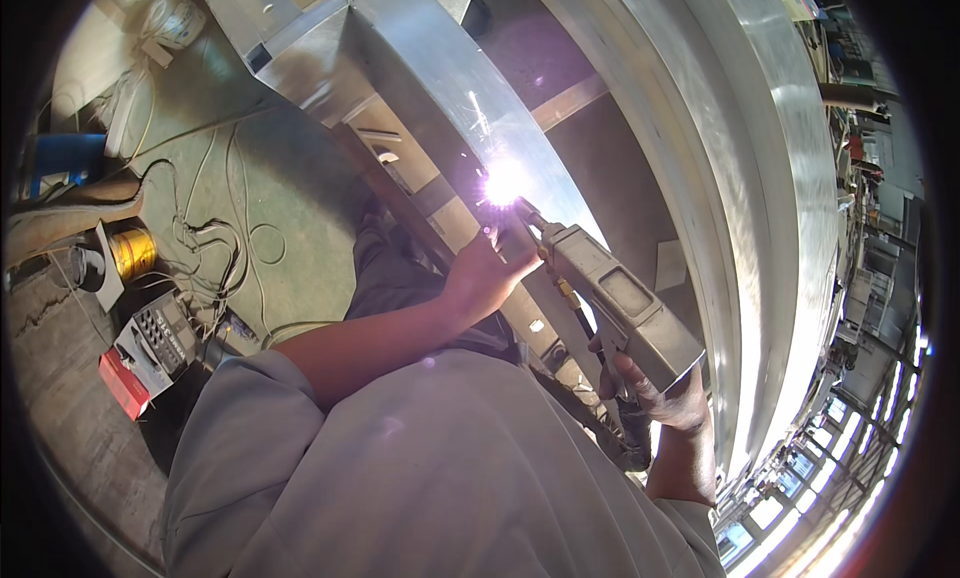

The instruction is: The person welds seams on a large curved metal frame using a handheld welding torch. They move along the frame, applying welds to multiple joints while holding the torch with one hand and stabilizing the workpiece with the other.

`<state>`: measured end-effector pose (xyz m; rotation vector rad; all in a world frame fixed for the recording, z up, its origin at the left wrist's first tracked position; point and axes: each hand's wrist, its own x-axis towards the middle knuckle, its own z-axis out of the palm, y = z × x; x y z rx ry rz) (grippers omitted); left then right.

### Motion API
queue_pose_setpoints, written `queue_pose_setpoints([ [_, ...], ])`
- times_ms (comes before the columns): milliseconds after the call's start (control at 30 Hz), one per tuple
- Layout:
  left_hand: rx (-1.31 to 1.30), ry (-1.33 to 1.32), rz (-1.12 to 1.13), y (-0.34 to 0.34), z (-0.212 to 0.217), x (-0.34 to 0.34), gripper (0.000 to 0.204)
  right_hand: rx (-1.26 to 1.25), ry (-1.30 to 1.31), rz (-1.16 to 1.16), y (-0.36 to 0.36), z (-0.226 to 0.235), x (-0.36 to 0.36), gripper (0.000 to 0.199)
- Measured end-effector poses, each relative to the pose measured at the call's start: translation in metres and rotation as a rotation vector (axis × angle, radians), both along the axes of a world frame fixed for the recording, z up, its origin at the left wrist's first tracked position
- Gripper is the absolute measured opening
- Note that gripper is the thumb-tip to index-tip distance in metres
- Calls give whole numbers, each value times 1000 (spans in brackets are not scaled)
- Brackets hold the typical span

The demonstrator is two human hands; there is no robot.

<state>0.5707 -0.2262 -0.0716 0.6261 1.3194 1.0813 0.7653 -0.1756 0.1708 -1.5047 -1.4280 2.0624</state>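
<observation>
A boxy grey metal welding gun (625, 298) slants across the middle, its nozzle pointing up and left. At the nozzle's tip a bright white-violet glare (503, 183) throws sparks and hides the spot where it meets the metal. My right hand (665, 393) is wrapped round the rear of the gun, low on the right. Close below the glare, my left hand (487, 283) is closed at the gun's front end, fingers against the nozzle. Beneath the glare runs a long, shiny, curved metal beam (445, 63).
Large curved metal panels (740, 138) rise along the right. Hoses and cables (215, 243) lie tangled on the green floor at left. Near them are a yellow spool (133, 252), a control box (165, 333) with red casing, and a blue container (68, 158). Framework stands under the beam.
</observation>
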Motion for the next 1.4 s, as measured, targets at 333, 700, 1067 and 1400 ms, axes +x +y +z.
queue_pose_setpoints([
  [333, 11, 196, -122, -4, -11, 9, 87, 16, 104, -35, -10, -13, 21, 58],
  [700, -4, 289, -133, -3, 6, 3, 88, 152, 96, 134, -13, -17, 34, 58],
  [1067, -76, 318, -214, 4, 22, -1, 92, 142, 92, 109, -17, -16, 43, 58],
  [1400, 32, 204, -223, 6, 12, 3, 134, 147, 93, -207, -55, 17, 41, 70],
])
